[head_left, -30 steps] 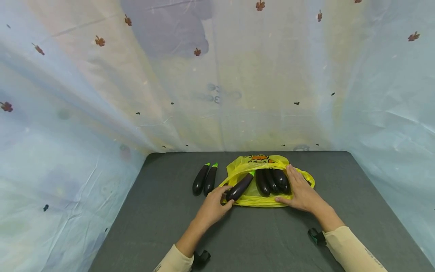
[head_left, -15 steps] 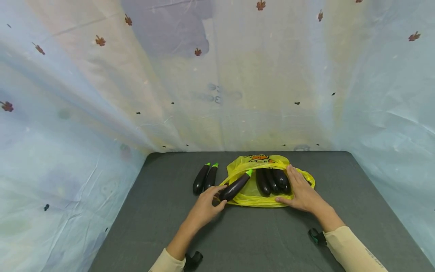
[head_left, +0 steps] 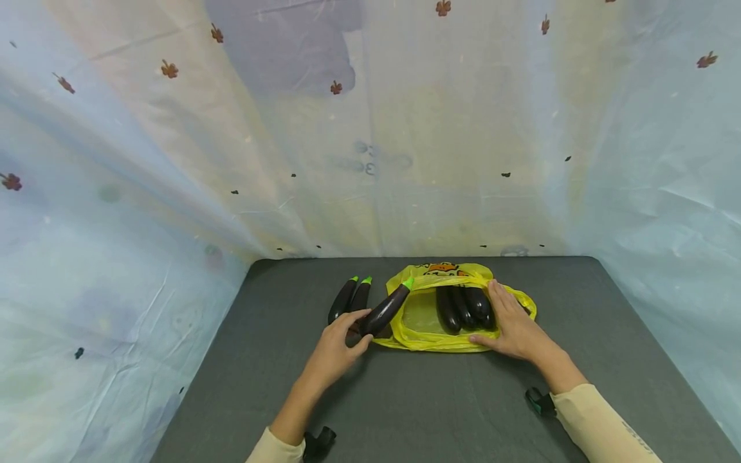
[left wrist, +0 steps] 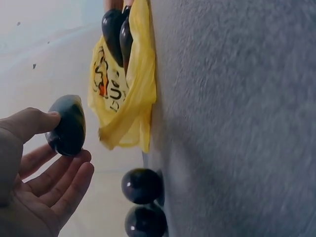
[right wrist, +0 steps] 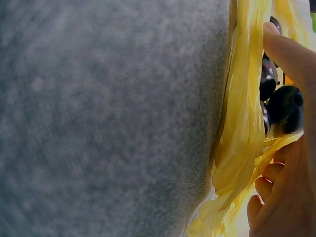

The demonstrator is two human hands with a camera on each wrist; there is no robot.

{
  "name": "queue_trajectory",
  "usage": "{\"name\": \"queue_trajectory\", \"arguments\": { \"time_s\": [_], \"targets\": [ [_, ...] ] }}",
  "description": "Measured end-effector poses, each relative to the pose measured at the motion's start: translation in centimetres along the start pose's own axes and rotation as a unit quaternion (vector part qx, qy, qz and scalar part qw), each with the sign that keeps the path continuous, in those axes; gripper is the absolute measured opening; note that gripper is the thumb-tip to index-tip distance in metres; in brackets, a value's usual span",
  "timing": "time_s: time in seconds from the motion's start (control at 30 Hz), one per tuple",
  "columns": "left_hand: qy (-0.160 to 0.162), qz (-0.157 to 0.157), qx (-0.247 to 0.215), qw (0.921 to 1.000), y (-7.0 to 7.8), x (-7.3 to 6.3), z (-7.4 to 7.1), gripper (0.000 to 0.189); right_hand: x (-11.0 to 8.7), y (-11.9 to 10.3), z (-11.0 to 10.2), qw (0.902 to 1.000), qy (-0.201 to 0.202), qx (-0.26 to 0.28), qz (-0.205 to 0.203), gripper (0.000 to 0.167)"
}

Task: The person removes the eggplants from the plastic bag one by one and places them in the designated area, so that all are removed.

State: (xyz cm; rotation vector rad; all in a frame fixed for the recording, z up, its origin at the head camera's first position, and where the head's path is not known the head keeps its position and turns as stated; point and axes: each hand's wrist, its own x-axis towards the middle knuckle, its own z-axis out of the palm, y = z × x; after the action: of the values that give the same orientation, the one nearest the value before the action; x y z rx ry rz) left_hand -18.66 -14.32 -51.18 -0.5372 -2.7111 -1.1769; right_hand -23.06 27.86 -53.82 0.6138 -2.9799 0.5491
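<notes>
My left hand (head_left: 331, 347) grips a dark purple eggplant (head_left: 384, 312) by its rounded end, thumb on one side and fingers on the other. Its green stem end slants up and right over the left rim of a yellow plastic bag (head_left: 419, 342). In the left wrist view, the held eggplant (left wrist: 68, 126) is up off the table. Several eggplants (head_left: 448, 312) lie inside the bag's wide mouth. My right hand (head_left: 515, 331) rests across the mouth's right side, fingers extended to the far rim. In the right wrist view, the thumb lies over the near yellow edge (right wrist: 242, 113).
Two more eggplants (head_left: 341, 301) lie side by side left of the bag, partly behind my left hand. Everything stands on a grey cloth-covered table (head_left: 440, 411). A pale plastic curtain (head_left: 405, 128) with small brown leaf prints hangs behind and at both sides.
My left hand has drawn the eggplant leftward and up out of the bag's mouth, toward the two loose ones. My right hand has stayed in place on the bag.
</notes>
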Motion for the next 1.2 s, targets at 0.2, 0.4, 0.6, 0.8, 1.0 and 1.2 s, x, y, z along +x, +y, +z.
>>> {"name": "queue_trajectory", "arguments": {
  "time_s": [0.2,0.4,0.6,0.8,1.0,1.2],
  "targets": [
    [0.036,-0.021,0.003,0.9991,-0.8,0.1,-0.9,0.053,0.0,0.0,0.1,1.0,0.001,-0.002,0.002,0.13],
    [0.049,-0.046,0.01,0.9977,-2.0,0.1,-1.7,0.053,0.0,-0.1,0.1,1.0,0.001,-0.005,0.002,0.131],
    [0.059,-0.073,-0.009,0.9955,-3.1,0.1,-2.5,0.053,0.0,-0.2,0.1,1.0,0.003,-0.001,-0.001,0.13],
    [0.076,-0.089,-0.015,0.993,-4.3,0.2,-3.4,0.052,0.0,-0.2,0.3,0.9999,0.01,0.005,-0.004,0.13],
    [0.087,-0.104,-0.007,0.9907,-5.3,0.5,-4.1,0.053,0.0,0.0,0.4,1.0,0.008,0.003,-0.003,0.13],
    [0.095,-0.128,-0.004,0.9872,-6.8,0.8,-4.5,0.053,0.0,0.0,0.2,1.0,0.002,0.004,-0.002,0.129]
  ]
}}
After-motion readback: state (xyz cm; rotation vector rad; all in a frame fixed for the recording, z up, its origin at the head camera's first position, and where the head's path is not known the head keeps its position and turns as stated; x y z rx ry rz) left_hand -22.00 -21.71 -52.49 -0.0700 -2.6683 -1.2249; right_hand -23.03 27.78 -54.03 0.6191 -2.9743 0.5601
